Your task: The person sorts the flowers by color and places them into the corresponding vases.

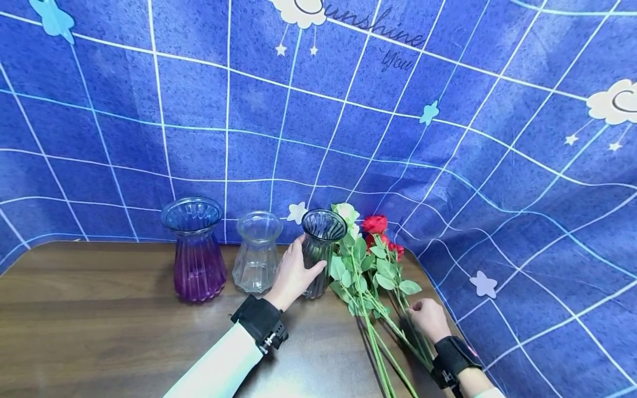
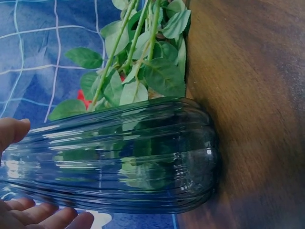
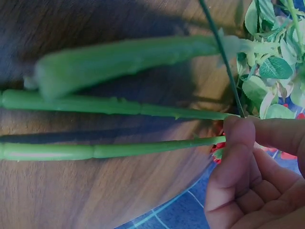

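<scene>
My left hand (image 1: 297,271) holds the smoky grey glass vase (image 1: 323,249), thumb on one side and fingers on the other. In the left wrist view, the vase's ribbed body (image 2: 138,157) stands with its base on the wood. On the right, red roses (image 1: 375,224) and pale roses (image 1: 345,211) lie with long green stems (image 1: 375,342) pointing toward me. My right hand (image 1: 429,319) pinches at a red rose's stem. The right wrist view shows thumb and forefinger (image 3: 240,136) together, with a thin dark green strand running to the fingertips and thicker stems (image 3: 114,105) beside it.
A clear glass vase (image 1: 256,265) stands just left of the grey one. Farther left is a blue-to-purple vase (image 1: 199,271). A blue gridded curtain (image 1: 269,138) hangs behind the wooden table (image 1: 99,331) and along its right edge.
</scene>
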Available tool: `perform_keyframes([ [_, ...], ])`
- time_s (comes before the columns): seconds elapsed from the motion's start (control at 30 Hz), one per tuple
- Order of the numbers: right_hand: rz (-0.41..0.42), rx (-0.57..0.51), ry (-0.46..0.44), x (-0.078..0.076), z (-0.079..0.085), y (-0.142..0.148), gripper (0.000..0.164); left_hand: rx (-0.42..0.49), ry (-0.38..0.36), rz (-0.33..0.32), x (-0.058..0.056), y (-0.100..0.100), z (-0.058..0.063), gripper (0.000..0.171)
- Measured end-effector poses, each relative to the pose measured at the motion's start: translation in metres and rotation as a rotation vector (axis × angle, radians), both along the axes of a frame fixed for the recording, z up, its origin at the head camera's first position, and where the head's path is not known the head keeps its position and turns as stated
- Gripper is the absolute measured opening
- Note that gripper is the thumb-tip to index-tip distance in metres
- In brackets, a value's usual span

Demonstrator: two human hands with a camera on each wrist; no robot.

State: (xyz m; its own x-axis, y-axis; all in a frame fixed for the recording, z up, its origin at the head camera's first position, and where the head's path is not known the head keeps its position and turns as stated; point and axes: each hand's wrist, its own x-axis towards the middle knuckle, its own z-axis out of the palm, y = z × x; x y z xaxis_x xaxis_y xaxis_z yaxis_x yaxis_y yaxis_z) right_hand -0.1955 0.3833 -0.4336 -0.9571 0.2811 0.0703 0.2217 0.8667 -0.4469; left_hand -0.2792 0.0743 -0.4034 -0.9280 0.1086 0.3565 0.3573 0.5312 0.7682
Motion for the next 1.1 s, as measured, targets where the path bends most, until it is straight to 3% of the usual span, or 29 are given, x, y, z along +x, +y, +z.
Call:
perform_keyframes([
  [0.37, -0.026, -0.093, -0.004, 0.002, -0.002, -0.001, 0.016, -0.059, -0.008, 0.038, -0.001, 0.003, -0.005, 0.077],
  [0.6, -0.087, -0.175, -0.025, -0.003, -0.003, -0.003, 0.020, -0.066, -0.007, 0.029, -0.003, 0.003, -0.004, 0.076],
  [0.93, -0.117, -0.238, 0.032, -0.012, -0.003, -0.003, 0.020, -0.050, -0.010, 0.007, -0.006, 0.004, -0.003, 0.076],
  [1.1, -0.115, -0.145, 0.045, -0.013, -0.002, -0.001, 0.018, -0.047, -0.004, 0.011, -0.006, 0.003, -0.004, 0.076],
])
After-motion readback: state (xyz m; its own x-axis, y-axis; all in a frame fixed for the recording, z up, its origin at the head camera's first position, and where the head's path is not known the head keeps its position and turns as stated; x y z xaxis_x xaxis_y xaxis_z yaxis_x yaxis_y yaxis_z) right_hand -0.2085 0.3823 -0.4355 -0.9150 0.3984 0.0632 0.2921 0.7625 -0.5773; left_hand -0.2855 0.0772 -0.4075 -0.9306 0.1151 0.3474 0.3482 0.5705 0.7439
